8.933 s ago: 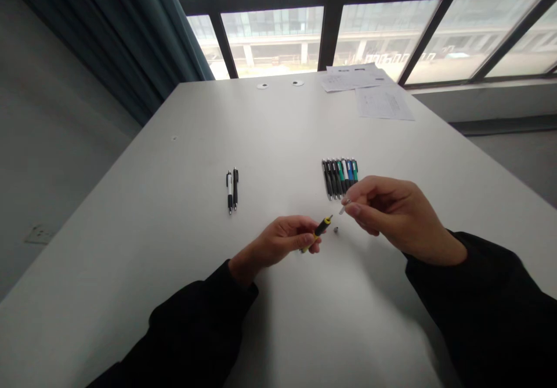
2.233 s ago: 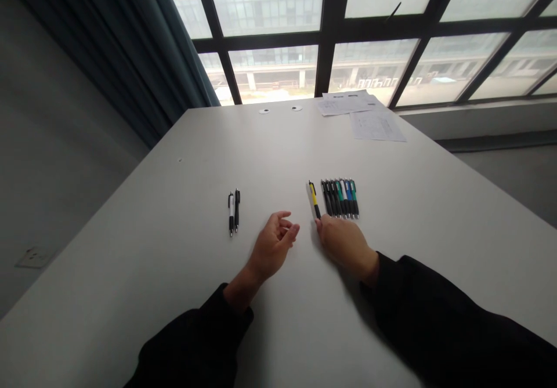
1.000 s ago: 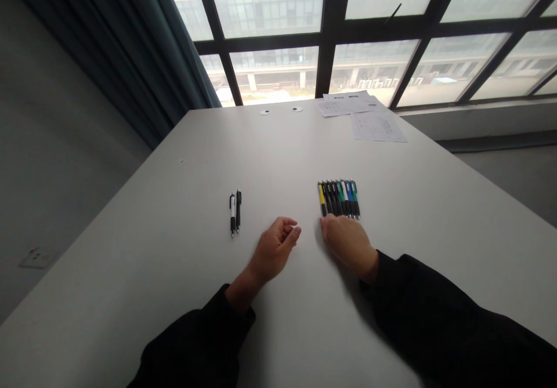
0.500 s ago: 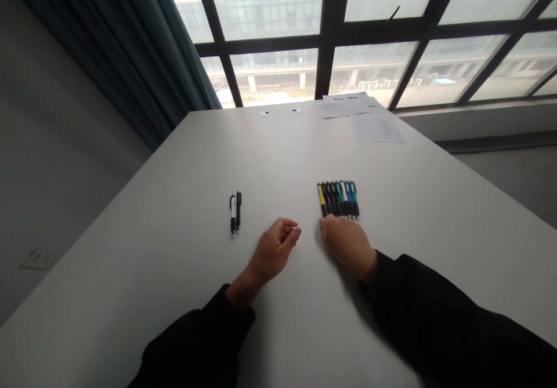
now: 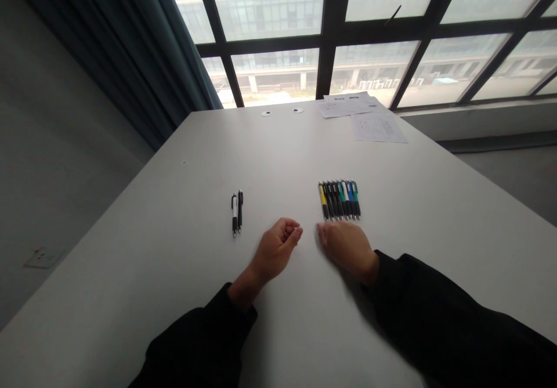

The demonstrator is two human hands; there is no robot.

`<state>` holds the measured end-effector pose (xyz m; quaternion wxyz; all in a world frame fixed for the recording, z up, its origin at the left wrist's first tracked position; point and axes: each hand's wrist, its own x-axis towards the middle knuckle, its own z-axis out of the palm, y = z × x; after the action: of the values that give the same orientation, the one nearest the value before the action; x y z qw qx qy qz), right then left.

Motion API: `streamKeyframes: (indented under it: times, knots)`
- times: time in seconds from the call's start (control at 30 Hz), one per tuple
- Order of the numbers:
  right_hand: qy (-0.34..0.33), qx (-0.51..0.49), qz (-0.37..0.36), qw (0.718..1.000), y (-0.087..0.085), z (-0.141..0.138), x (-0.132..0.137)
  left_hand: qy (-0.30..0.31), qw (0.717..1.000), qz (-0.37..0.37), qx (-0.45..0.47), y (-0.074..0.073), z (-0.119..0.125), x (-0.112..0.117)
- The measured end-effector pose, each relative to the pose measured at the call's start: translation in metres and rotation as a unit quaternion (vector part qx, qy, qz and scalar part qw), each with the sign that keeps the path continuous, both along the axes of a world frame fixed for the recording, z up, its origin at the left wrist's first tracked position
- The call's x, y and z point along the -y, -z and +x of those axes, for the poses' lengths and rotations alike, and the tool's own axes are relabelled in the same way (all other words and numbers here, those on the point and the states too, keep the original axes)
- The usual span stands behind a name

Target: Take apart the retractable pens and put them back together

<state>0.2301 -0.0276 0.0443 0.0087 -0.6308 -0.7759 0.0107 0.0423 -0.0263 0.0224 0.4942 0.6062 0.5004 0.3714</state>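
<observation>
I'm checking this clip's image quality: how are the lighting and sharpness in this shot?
In the head view, the window is bright and backlights the scene, the white table is evenly lit without strong glare, the right hand looks slightly blurred and casts a soft shadow, and the wide lens tilts the window lines.

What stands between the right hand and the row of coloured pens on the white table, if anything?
Nothing visible stands there: the bare right hand is just below the row of black, green, blue and yellow retractable pens on the white table.
</observation>
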Motion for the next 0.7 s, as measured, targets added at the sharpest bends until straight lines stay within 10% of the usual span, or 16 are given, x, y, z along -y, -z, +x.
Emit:
streamKeyframes:
  times: [0.4,0.7]
  knots:
    - [-0.077,0.001,0.005,0.997,0.0,0.0,0.005,0.02,0.982,0.076,-0.174,-0.01,-0.006,0.0]
    - [-0.086,-0.005,0.004,0.996,0.002,0.001,0.005,-0.146,0.855,0.092,-0.49,-0.033,-0.07,-0.026]
